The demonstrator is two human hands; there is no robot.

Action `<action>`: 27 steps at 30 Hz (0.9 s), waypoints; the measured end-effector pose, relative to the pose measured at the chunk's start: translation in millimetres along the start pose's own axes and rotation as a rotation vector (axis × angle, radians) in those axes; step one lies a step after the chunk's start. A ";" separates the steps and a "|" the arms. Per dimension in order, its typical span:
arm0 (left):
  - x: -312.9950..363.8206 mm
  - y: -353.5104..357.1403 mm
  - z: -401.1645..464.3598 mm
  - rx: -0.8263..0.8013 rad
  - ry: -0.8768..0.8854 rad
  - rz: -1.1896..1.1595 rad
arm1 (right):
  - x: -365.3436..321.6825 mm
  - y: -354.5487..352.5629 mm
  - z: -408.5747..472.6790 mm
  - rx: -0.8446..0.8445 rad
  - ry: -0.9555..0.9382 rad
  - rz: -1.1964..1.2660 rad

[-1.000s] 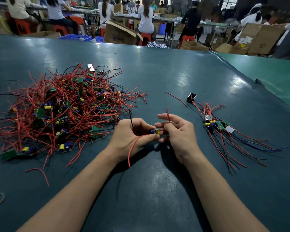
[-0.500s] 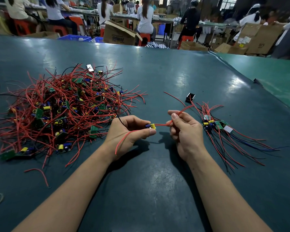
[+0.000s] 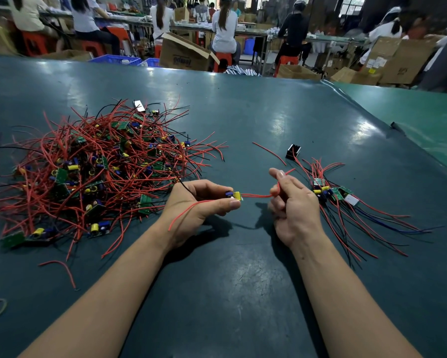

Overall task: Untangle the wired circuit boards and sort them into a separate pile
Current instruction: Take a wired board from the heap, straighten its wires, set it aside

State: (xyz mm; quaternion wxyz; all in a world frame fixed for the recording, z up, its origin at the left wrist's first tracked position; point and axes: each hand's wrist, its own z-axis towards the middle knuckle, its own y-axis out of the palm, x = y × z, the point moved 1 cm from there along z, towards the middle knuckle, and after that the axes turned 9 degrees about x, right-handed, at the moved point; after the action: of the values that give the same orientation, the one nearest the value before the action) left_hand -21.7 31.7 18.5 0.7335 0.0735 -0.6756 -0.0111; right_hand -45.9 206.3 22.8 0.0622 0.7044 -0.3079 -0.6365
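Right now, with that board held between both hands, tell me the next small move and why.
Probably carry the board right and lay it on the sorted pile. The left hand pinches it clear of the tangled heap, and the right hand holds its red wire pulled straight, so it looks free.

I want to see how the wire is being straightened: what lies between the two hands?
In the head view, a red wire runs taut from the circuit board pinched in the left hand to the right hand, above bare table.
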 end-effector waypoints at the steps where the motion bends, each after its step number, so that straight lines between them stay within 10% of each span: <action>1: 0.5 -0.1 -0.4 -0.011 0.001 0.009 | 0.0 -0.3 0.4 0.000 -0.004 -0.012; 21: -4.3 -4.2 6.1 0.042 0.005 -0.119 | -5.1 -3.6 3.3 0.077 0.026 0.120; 27: -3.4 -4.2 6.0 0.150 0.022 -0.174 | 4.6 6.0 -12.0 -0.158 0.251 -0.045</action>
State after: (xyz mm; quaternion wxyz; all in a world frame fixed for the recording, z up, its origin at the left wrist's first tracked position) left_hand -27.6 27.3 15.0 0.7296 0.1869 -0.6574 -0.0233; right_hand -36.7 195.5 23.9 0.1412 0.7781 -0.2308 -0.5669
